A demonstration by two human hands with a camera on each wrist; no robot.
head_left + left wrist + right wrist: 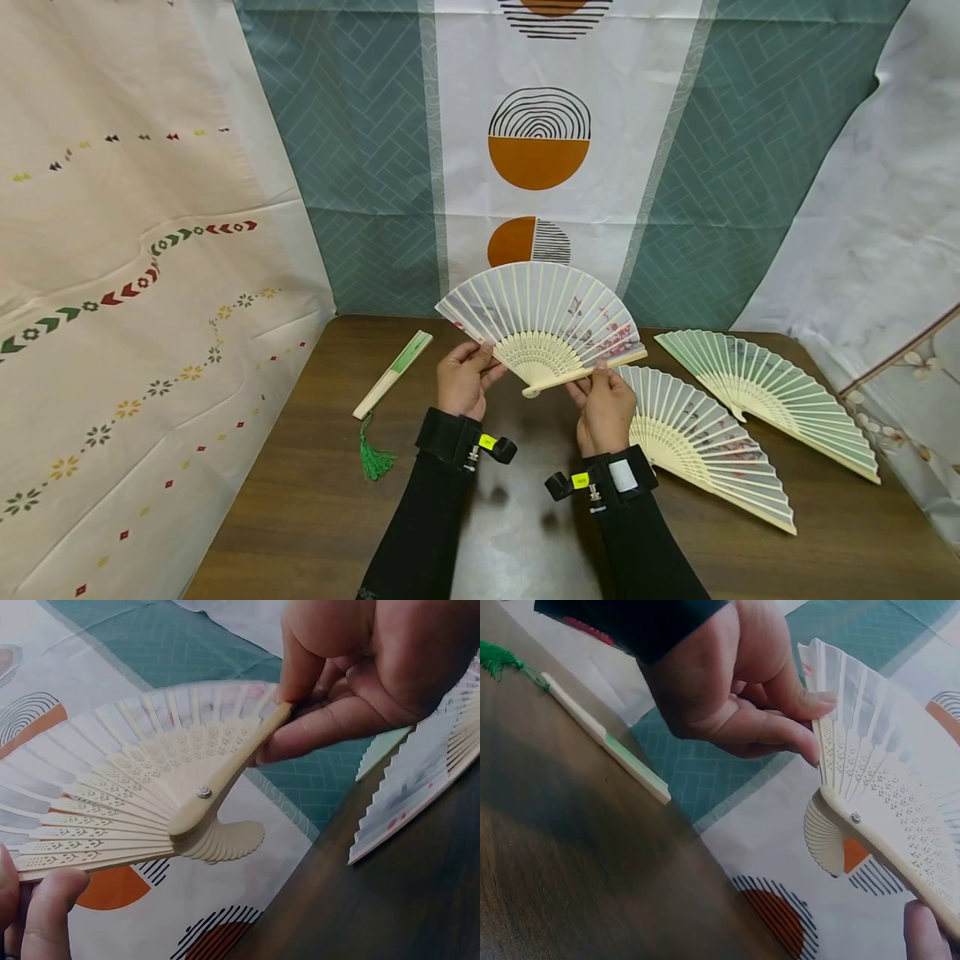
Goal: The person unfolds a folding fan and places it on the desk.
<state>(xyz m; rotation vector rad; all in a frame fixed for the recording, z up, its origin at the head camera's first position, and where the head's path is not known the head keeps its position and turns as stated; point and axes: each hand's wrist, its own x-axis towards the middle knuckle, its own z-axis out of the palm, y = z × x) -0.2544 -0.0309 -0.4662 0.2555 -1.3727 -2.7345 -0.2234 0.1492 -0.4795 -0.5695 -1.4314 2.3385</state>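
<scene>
A white folding fan (536, 321) with pink floral print is spread wide above the table, its pivot end pointing down toward me. My left hand (462, 380) pinches its left outer rib between thumb and fingers. On the other side, my right hand (606, 410) pinches the right outer rib (251, 739). The metal rivet (856, 817) joining the ribs shows in both wrist views. Beside my right wrist lies a second white fan (708, 446), spread open on the table. A folded fan (393, 375) with a green tassel (375, 454) lies left of my left hand.
A light green fan (772, 392) lies spread at the table's right, next to the second white one. Teal and white cloth (375, 167) with orange circles hangs behind the brown table (300, 500). Patterned pale cloth (150, 333) hangs on the left, white cloth (847, 208) on the right.
</scene>
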